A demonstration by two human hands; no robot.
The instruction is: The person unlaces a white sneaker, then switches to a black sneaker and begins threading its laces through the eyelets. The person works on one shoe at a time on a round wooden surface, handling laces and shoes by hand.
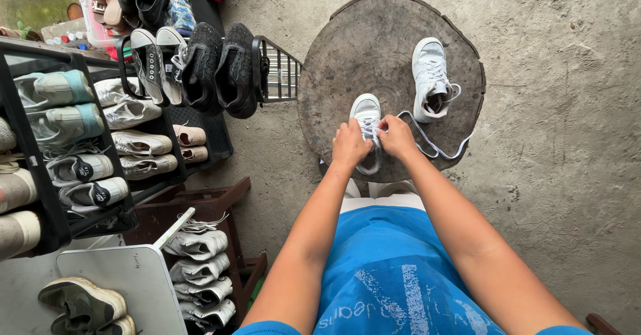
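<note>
White lace runs between both hands over the near sneaker, which sits toe-away on the round wooden stump that serves as the bench. The left hand covers the shoe's rear left side, its grip pinched together on the lace at the eyelets. The right hand sits just beside it on the shoe's right, its grip likewise closed on the lace; from there a long loop trails out to the right across the stump's edge and curls back toward the second white sneaker. So the near shoe lies directly under and between the two hands, its toe cap showing beyond the knuckles, its heel hidden by them. The second sneaker stands apart, farther out and to the right on the stump, tongue open, its own lace loosely threaded.

Left of the stump a black shoe rack holds rows of pale sneakers; dark shoes hang over a metal frame near it. More white sneakers are stacked on a low brown stand below. Bare concrete floor lies all around
</note>
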